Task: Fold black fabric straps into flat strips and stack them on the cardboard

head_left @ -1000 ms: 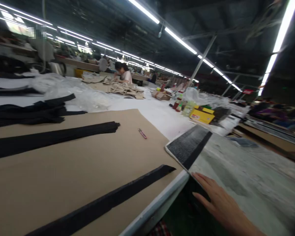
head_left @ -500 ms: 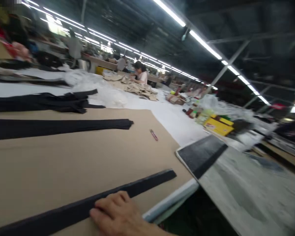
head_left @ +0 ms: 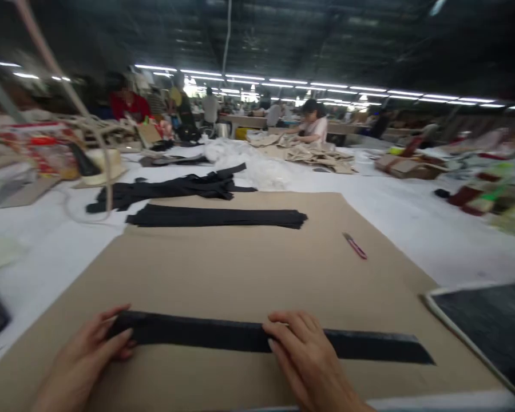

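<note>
A long black fabric strip (head_left: 201, 333) lies across the tan sheet in front of me. At its left end, my left hand (head_left: 88, 352) is closed on it, thumb over the strip and fingers along its far edge. My right hand (head_left: 311, 355) bends its fingers together on the strip near the middle, thumb at the near edge. The strip's right end lies flat beyond that hand. Farther back is a neat stack of black strips (head_left: 218, 217), with a looser heap of black strips (head_left: 175, 190) behind it. Small thread snips (head_left: 355, 246) lie to the right.
The tan sheet (head_left: 240, 263) covers the white table (head_left: 395, 212). A dark panel (head_left: 493, 320) borders it at right. A pale cable (head_left: 105, 154) hangs at left. Crumpled clear plastic (head_left: 249, 160) lies behind the strips. Farther off, a person (head_left: 315, 126) handles tan pieces.
My view has swung left and levelled out. My left hand has come into view, holding the strip's left end. The strip now lies nearly straight across, my right hand still on it.
</note>
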A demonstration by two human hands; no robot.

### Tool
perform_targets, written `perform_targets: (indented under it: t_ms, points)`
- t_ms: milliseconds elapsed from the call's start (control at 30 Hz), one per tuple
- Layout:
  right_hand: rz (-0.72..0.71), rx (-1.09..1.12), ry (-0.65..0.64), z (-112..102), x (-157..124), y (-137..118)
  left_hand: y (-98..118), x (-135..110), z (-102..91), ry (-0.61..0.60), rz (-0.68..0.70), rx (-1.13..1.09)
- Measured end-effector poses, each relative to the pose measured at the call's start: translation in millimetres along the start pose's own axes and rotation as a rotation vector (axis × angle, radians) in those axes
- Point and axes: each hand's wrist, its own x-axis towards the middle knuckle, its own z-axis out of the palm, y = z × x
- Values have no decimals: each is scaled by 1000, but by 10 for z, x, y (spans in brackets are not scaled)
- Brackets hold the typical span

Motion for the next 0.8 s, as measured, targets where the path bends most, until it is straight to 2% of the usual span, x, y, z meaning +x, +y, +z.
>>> perform_targets:
  t_ms: [67,200,300,400,500,700,800]
  points:
    - [-67,136,-41,79,314,-212,63,-59,-115,-32,-39,-42]
    - [-73,311,-239,498,947,-709,156,-104,-42,-47,-24,-106]
    - [-40,296,-386,901,1294,-915,131,-112,-25,-65,9,-92]
    - [17,237,-435,1171,1443,-990,39,-97,-90,-35,59,-46]
    - [21,201,-421,1265,1449,-1011,-53,-63,-187,60,131,52]
    - [-3,118,-408,1220,1442,-1042,-90,-81,-345,286,308,301]
    - [-32,68,-455,1197,1510,-1059,-151,-127,-340,196,675,653]
